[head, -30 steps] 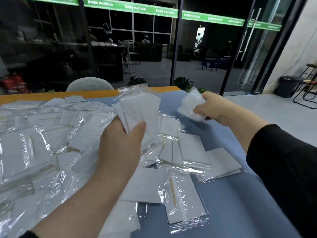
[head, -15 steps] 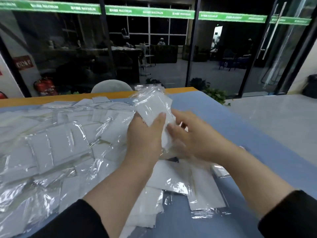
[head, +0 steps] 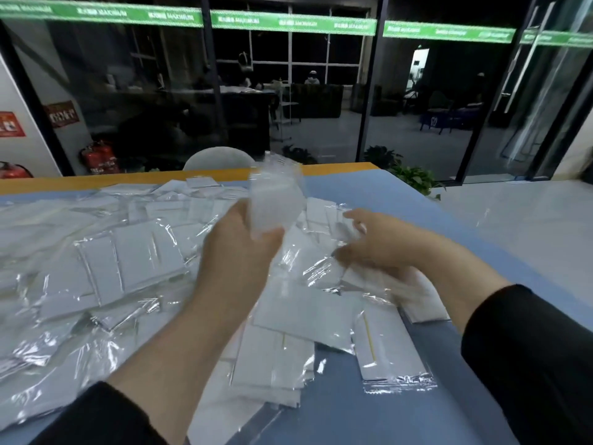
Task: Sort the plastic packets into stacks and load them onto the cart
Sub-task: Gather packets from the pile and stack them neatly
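The packets were clear, glossy plastic over white contents, one showing a thin yellow stripe. The worktop was blue with an orange far edge. Both sleeves were black. A green band with pale lettering crossed the dark glass wall, beside red extinguishers.

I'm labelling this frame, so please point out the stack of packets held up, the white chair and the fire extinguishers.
stack of packets (head: pixel 275 203), head view, middle of its white face.
white chair (head: pixel 219 158), head view, top of its backrest.
fire extinguishers (head: pixel 101 157), head view, red body.
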`<state>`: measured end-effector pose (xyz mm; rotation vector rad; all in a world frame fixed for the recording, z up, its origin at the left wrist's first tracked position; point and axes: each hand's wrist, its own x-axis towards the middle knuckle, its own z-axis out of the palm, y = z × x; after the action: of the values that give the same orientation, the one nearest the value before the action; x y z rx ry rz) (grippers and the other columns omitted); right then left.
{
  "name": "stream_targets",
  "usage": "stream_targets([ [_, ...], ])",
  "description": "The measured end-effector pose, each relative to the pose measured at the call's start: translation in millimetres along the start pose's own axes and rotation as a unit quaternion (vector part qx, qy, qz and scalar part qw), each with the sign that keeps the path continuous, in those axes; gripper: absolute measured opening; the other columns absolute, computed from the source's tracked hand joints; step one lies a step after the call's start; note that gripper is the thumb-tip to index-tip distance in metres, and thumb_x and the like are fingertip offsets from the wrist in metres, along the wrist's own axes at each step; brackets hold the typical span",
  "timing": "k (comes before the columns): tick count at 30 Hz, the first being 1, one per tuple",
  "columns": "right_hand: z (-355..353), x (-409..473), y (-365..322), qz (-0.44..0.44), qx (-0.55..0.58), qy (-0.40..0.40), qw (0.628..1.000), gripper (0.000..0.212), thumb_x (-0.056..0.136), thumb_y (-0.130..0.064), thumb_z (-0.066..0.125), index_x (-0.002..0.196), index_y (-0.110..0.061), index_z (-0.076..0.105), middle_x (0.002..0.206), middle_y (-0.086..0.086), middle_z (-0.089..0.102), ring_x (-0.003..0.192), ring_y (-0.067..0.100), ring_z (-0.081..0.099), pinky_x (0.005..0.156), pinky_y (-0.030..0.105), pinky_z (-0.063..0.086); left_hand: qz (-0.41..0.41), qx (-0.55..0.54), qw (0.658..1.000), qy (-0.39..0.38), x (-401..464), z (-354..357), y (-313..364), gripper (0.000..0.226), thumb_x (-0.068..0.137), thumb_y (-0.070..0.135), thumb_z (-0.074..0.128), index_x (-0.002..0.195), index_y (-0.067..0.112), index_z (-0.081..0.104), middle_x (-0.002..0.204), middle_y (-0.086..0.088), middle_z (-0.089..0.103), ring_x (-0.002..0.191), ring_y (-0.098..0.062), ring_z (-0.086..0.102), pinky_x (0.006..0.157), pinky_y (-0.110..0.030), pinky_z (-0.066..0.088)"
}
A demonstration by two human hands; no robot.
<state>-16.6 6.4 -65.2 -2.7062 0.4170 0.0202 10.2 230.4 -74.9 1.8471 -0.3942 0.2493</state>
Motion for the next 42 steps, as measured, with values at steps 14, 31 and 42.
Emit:
stream_targets([
  [14,25.7,27.0,14.4,-0.002,-0.05,0.209,0.977,0.015,0.094,-0.012,0.048,0.105,-0.018,0.056,0.09,0.008,0.066,0.086,0.037,0.058,0.068,0.038,0.049,-0.02,-0.023,0.999,0.016,12.5,4.6,-13.7,0.019,0.091,0.023,0.07,0.11,0.025,0.065,0.093,0.012,0.071,0.087,-0.005,0.066,0.073,-0.023,0.051],
  [31,0.8,-14.2,-33.3,-0.127,0.605,0.195,0.761,0.01,0.095,-0.009,0.065,0.098,-0.017,0.072,0.092,-0.003,0.078,0.084,0.015,0.073,0.076,0.027,0.056,-0.108,-0.239,0.961,0.083,16.9,3.8,-8.3,0.011,0.092,0.024,0.074,0.097,0.029,0.066,0.086,0.015,0.076,0.078,-0.006,0.072,0.085,-0.053,0.061],
  [42,37.6,-30.4,-72.1,-0.164,0.537,0.081,0.824,0.017,0.101,-0.031,0.059,0.116,-0.026,0.066,0.103,0.0,0.075,0.09,0.019,0.074,0.075,0.035,0.058,-0.151,-0.403,0.902,-0.029,-2.1,13.1,13.0,0.031,0.093,0.033,0.073,0.121,0.021,0.068,0.112,-0.007,0.076,0.105,-0.03,0.073,0.093,-0.051,0.057],
])
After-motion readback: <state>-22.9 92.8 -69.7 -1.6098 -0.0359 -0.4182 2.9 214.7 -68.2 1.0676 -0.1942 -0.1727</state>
